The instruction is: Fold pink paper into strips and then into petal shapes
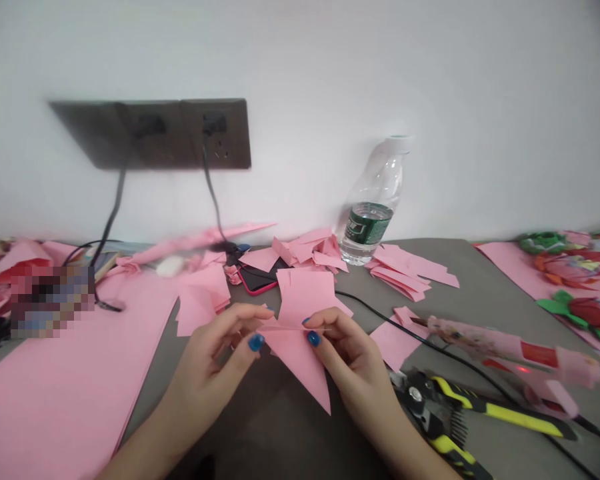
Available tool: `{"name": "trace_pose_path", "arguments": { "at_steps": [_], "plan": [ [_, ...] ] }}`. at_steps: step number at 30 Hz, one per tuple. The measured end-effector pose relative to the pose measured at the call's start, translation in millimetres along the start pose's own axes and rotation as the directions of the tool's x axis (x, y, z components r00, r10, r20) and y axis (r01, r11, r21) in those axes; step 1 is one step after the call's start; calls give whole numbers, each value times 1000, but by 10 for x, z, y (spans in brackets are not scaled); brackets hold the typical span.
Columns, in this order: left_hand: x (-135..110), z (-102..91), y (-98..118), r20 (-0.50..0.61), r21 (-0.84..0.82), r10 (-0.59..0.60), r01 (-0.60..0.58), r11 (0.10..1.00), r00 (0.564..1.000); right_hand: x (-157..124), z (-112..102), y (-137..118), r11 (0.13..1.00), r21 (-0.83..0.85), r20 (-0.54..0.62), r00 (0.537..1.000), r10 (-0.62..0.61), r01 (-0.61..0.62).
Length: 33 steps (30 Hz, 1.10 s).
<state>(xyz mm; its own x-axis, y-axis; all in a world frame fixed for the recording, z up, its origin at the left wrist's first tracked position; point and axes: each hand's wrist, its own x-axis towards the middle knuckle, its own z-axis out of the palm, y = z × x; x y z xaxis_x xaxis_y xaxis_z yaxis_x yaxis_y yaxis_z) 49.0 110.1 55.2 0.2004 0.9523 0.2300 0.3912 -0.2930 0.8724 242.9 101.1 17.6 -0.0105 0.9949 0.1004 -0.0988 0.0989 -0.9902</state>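
The paper [304, 363] looks matt, the bottle [370, 223] glossy

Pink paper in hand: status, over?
Right hand pinching pink paper. Left hand at its left edge, grip unclear. Yellow-black pliers close beside right hand.

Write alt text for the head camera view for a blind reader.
Left hand and right hand, nails blue, hold a piece of pink paper above a grey table. Nearby are loose pink pieces, a glue gun, a yellow-handled tool and a bottle.
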Motion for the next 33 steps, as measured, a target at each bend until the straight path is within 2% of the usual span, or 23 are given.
{"name": "trace_pose_path", "arguments": {
  "at_steps": [5,7,10,12,14,17,19,21,24,28,30,33],
  "plan": [
    [20,-4,40,87,-25,55,-53,998,995,-4,-23,50,994,6,-17,994,-111,111],
    [25,14,29,121,-17,9,-7,1000,993,-6,-36,78,985,-22,-9,986,-169,168],
    [45,37,-14,137,-48,-114,122,991,984,-11,-46,104,968,-101,17,974,-228,228],
    [69,24,-58,118,-63,-183,192,979,976,-20,-42,115,953,-140,20,963,-268,269],
    [98,-19,-114,56,-35,-202,204,978,978,-31,-30,126,941,-140,-13,950,-312,308],
    [131,-109,-206,-123,56,-123,131,990,985,-49,-2,141,905,-200,-74,915,-397,377],
    [139,-150,-255,-179,158,-33,61,986,983,-59,22,149,846,-333,-42,890,-455,417],
    [138,-165,-286,-186,270,56,-3,963,981,-66,52,161,751,-492,57,877,-477,441],
    [143,-160,-311,-183,367,129,-54,929,975,-79,110,201,572,-691,194,876,-442,442],
    [161,-143,-335,-176,463,211,-109,880,961,-107,174,274,365,-839,252,884,-394,402],
    [166,-133,-343,-172,499,247,-131,857,954,-119,191,289,337,-861,252,895,-367,380],
    [170,-128,-352,-189,519,289,-155,841,939,-121,201,269,360,-861,235,910,-342,358]
  ]
}}
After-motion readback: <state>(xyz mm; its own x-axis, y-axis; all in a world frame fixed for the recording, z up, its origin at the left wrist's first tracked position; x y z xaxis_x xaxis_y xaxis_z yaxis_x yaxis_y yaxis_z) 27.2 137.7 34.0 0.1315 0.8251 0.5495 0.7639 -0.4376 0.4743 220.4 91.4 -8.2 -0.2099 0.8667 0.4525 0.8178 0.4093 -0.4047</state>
